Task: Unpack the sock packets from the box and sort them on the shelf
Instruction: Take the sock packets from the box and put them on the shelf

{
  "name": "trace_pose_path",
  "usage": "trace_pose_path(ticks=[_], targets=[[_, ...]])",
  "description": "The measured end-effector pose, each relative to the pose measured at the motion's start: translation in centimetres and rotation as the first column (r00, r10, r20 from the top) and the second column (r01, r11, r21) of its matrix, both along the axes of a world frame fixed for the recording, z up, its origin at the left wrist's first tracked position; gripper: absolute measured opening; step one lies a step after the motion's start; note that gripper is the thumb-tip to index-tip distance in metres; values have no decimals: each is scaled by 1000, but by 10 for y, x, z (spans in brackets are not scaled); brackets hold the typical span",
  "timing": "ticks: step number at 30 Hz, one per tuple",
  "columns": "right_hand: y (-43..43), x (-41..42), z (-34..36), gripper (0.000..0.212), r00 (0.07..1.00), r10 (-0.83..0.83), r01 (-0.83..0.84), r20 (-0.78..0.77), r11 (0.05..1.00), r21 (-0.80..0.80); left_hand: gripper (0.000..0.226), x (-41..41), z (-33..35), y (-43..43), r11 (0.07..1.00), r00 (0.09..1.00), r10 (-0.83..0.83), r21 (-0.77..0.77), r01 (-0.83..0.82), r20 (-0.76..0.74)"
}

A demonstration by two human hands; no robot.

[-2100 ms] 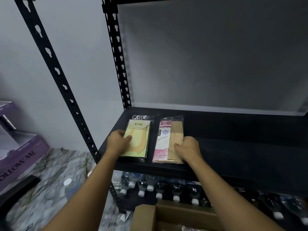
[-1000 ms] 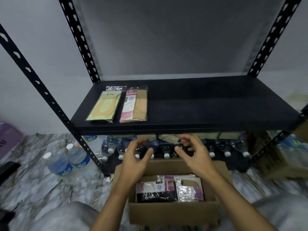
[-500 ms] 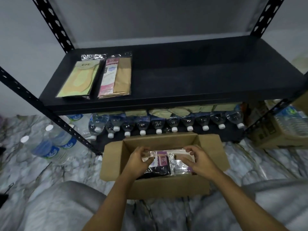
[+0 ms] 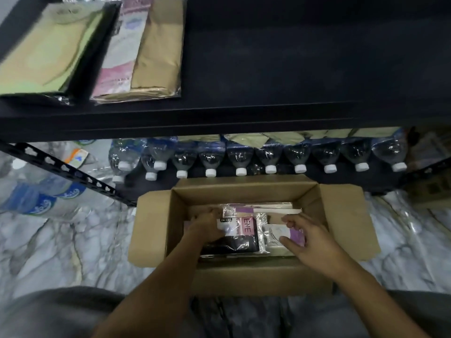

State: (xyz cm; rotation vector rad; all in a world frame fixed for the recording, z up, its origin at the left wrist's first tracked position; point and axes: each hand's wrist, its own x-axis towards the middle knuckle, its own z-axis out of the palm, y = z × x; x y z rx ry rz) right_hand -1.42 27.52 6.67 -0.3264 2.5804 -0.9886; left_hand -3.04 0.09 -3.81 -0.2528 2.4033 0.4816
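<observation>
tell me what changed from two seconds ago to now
Both hands left the two flat plastic sock packets on the black metal shelf and went down into the open brown cardboard box. The left hand now grips a black packet; the right hand touches a purple one. The yellow-green packet and pink-tan packet stayed put.
</observation>
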Motion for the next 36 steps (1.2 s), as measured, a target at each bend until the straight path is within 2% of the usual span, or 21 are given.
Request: trace_pose_path(ticks=[2,6,11,15,20,25,27,30,36], targets=[[0,-4,1,36,1000,-8,7,-14,1000,-6,69,2,-8,-4,1000,1000,14,-6,-13,23],[-6,-9,5,33,1000,-30,30,-2,999,-40,62,5,-11,-8,999,998,43,2,-43,-46],[-14,-9,9,32,999,-36,35,-21,999,-27,48,9,-2,-13,998,998,-54,-19,53,-40],[-16,-5,11,27,999,-27,26,-31,1000,-13,45,16,0,-16,999,997,-33,17,35,-76],[-16,-4,11,26,998,-44,42,-50,998,-53,49,25,2,-17,999,998,-47,0,48,-51],[-17,-5,11,27,997,-38,34,-61,997,-65,36,28,9,-13,993,990,-115,-2,115,-78],[-16,-7,11,28,998,-43,40,-56,997,-63,33,29,13,-14,993,993,-111,40,113,-36],[-16,-11,15,29,998,-54,51,-38,996,-72,35,29,-7,-26,982,1000,-23,188,20,12],[-17,-13,31,25,996,-53,46,-75,995,-85,29,28,63,-20,936,977,142,342,-80,-162]])
